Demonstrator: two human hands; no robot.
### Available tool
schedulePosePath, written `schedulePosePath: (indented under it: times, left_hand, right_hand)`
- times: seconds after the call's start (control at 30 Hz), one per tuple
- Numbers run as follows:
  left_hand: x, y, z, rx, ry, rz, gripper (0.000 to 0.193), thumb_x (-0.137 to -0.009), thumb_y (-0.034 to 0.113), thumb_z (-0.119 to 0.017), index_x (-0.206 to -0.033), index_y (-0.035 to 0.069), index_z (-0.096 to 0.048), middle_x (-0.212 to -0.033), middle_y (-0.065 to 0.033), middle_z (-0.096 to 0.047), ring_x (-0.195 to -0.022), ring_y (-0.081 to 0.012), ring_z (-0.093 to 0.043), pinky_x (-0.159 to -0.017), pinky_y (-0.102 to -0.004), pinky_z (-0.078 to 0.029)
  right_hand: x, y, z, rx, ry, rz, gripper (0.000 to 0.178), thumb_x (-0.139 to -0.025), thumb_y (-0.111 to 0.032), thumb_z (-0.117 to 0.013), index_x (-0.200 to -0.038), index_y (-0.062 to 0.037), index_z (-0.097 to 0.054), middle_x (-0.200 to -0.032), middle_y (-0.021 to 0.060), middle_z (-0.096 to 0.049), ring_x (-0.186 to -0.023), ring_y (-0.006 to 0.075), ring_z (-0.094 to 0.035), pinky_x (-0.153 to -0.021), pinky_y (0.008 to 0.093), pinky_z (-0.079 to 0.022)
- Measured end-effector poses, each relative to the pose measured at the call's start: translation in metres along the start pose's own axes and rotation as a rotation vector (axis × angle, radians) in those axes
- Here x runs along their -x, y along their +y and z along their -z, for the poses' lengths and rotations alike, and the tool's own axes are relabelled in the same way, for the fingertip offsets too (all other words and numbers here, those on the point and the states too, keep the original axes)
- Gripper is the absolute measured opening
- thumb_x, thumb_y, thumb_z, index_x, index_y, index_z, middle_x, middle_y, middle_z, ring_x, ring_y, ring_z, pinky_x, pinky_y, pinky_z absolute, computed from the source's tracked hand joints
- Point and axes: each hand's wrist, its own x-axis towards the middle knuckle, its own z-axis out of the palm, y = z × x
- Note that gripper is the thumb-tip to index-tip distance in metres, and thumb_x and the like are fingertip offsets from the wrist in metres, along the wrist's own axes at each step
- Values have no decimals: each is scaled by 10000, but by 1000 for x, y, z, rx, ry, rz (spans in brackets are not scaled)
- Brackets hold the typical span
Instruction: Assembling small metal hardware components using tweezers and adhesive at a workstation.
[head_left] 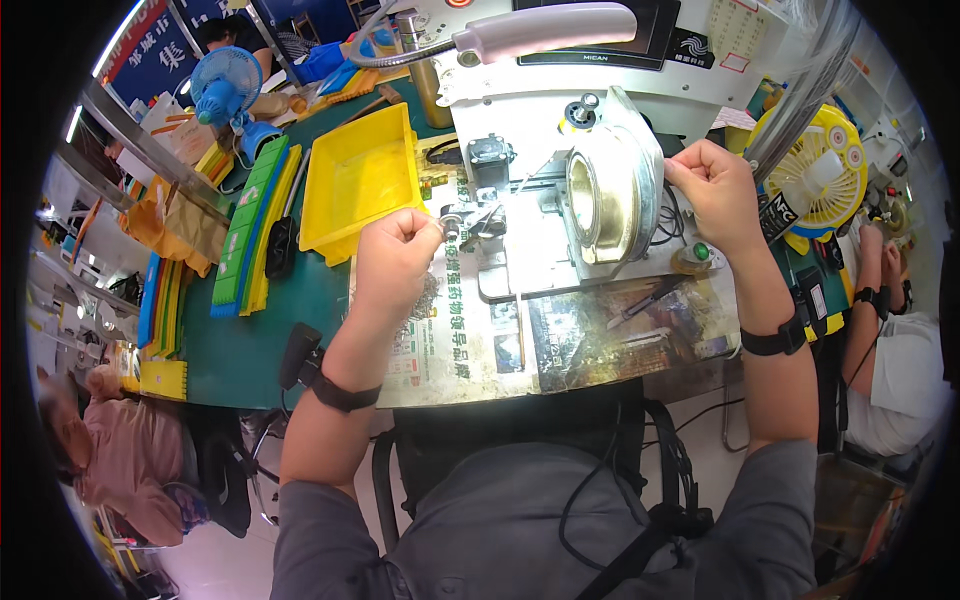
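Note:
My left hand (398, 258) is closed in a pinch beside a small metal clamp-like fixture (484, 220) on the bench machine. A small shiny ring-like piece (451, 226) shows at its fingertips; whether it is held or belongs to the fixture I cannot tell. My right hand (718, 190) is also pinched closed, its fingertips at the right edge of the machine's round metal wheel housing (640, 170). What those fingers grip, if anything, is hidden. Between both hands lies the brightly lit wheel (592, 205), with a small dark motor-like block (490, 160) to its left.
A yellow bin (350, 215) stands left of the machine, beside stacked green trays (245, 235). A lamp (550, 32) reaches over from above. At right are a small green-capped jar (697, 256) and a yellow fan (815, 170). Other people sit at both sides.

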Motion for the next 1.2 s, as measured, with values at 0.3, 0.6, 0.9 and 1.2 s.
schedulePosePath:
  times: [0.3, 0.6, 0.9, 1.2]
  left_hand:
    - [-4, -10, -5, -23, -62, 9, 220, -929, 101, -591, -719, 38, -597, -631, 28, -535, -578, -58, -463, -541, -233, -353]
    - [-2, -16, 1, 143, -85, 38, 170, -957, 83, -579, -799, 26, -602, -685, 14, -545, -627, -69, -476, -597, -226, -362]
    - [-4, -21, 1, 206, -95, 20, 161, -975, 90, -593, -826, 30, -611, -685, 21, -531, -621, -58, -445, -590, -217, -338]
    - [1, -19, 0, 234, -89, 44, 149, -975, 96, -597, -844, 25, -616, -680, 18, -518, -618, -59, -437, -584, -219, -338]
  right_hand:
    - [54, 23, -5, -184, 11, -173, 120, -886, -93, -743, -816, -9, -693, -650, -48, -584, -599, 27, -454, -557, 221, -371]
    - [51, 51, 116, -45, 357, -151, 170, -867, -141, -775, -841, 11, -702, -733, -20, -670, -656, 33, -546, -590, 219, -430]
    - [36, 88, 124, 15, 259, -172, 188, -879, -169, -776, -870, 12, -722, -729, -11, -664, -628, 40, -528, -566, 232, -421]
    - [94, 58, 102, -543, 102, -546, 156, -982, -196, -649, -996, -41, -636, -627, -79, -436, -528, 35, -364, -482, 224, -290]
